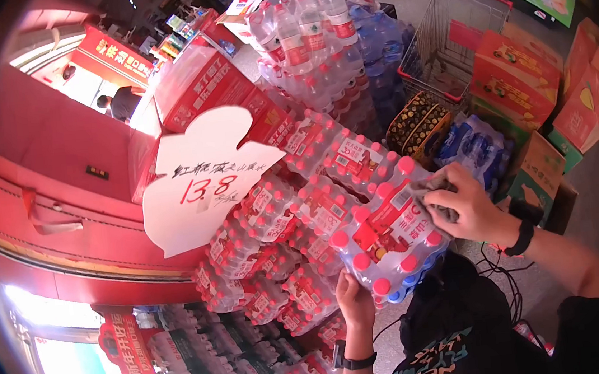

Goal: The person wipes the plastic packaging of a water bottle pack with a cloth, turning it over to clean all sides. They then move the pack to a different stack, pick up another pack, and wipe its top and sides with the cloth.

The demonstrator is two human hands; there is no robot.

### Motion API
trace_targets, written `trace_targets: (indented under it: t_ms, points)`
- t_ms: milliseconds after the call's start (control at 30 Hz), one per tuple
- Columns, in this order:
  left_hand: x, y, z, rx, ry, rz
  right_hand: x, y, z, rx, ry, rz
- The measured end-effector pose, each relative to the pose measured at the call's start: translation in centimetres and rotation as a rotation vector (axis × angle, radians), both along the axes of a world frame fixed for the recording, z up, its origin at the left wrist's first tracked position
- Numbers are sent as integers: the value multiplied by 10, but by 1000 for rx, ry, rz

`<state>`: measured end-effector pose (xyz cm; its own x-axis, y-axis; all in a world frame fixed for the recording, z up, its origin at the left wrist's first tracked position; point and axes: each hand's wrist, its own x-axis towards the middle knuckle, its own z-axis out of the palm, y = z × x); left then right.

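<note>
A shrink-wrapped pack of red-capped water bottles [390, 230] is right in front of me, above some blue-capped bottles [401, 292]. My right hand [459, 200] is closed at the pack's upper right edge, its fingers curled against the wrap. Low on the near left side, my left hand [354, 298] grips the pack's corner, its fingers partly hidden behind it. More red-capped packs [326, 206] are stacked directly beyond and to the left. A white price sign [204, 174] with handwritten 13.8 stands over that stack.
Behind the stack rise large bottles in wrap [306, 31]. A shopping cart [444, 43] stands at the back right, near cardboard boxes [516, 76] and a patterned black-and-yellow bag [420, 126]. Dark cables [515, 289] lie on the floor at right. Other bottle packs [208, 361] fill the lower left.
</note>
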<state>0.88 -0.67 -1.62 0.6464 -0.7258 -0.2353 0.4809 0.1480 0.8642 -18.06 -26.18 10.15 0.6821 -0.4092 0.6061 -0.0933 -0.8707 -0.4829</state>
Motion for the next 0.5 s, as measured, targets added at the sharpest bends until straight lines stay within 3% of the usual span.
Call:
trace_targets:
  t_ms: [233, 300, 333, 500]
  points:
    - [-29, -26, 36, 212, -246, 254, 4, -21, -13, 681, -238, -62]
    - [-27, -20, 20, 370, -592, 222, 5, -32, -31, 817, -316, -74]
    - [-25, -23, 22, 368, -630, 220, 5, -36, -42, 902, -359, -73]
    - [-31, -25, 30, 514, -693, 242, -20, -55, -137, 940, -123, -174]
